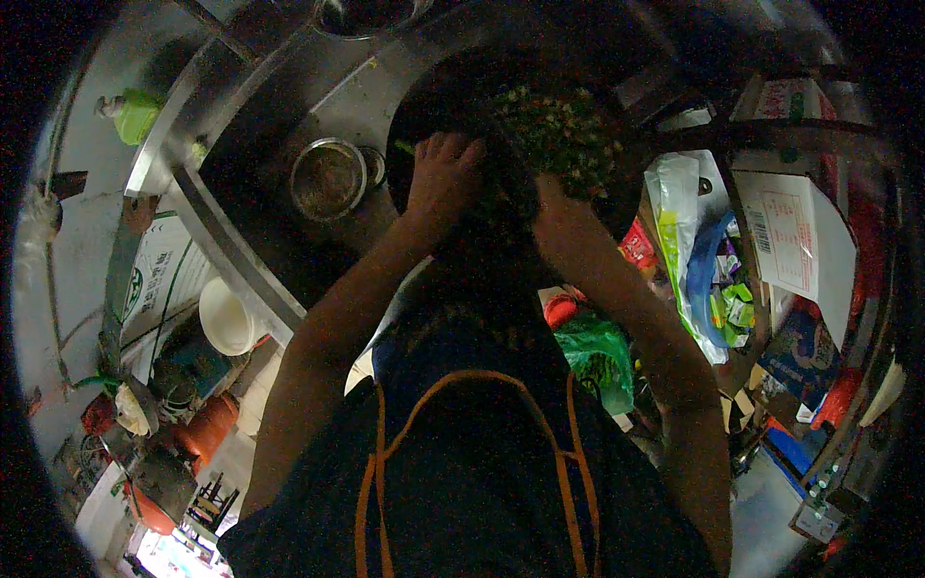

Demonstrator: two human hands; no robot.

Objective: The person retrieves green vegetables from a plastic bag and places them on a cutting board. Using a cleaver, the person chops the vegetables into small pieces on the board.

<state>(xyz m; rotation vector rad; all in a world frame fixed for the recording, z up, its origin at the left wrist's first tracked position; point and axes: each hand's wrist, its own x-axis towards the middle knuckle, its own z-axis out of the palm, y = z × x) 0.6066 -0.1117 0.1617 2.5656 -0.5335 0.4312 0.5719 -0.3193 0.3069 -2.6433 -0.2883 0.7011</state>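
Note:
A wide dark round vessel (405, 108) stands before me, too dim to tell whether it is a pot or a basin. Chopped green food (567, 137) with pale bits fills its right part. My left hand (448, 170) is over its left part, back of the hand up and fingers pointing away from me. A small green piece (405, 147) shows beside those fingers. My right hand (560, 209) reaches down at the near edge of the greens, its fingers lost in shadow. Whether either hand grips anything is not visible.
Left of the vessel, a round metal pan (329, 179) sits on the metal counter (361, 79). A white bucket (230, 316) stands below its edge. At right are plastic bags (679, 217), a white carton (784, 231) and a green plastic bag (596, 357).

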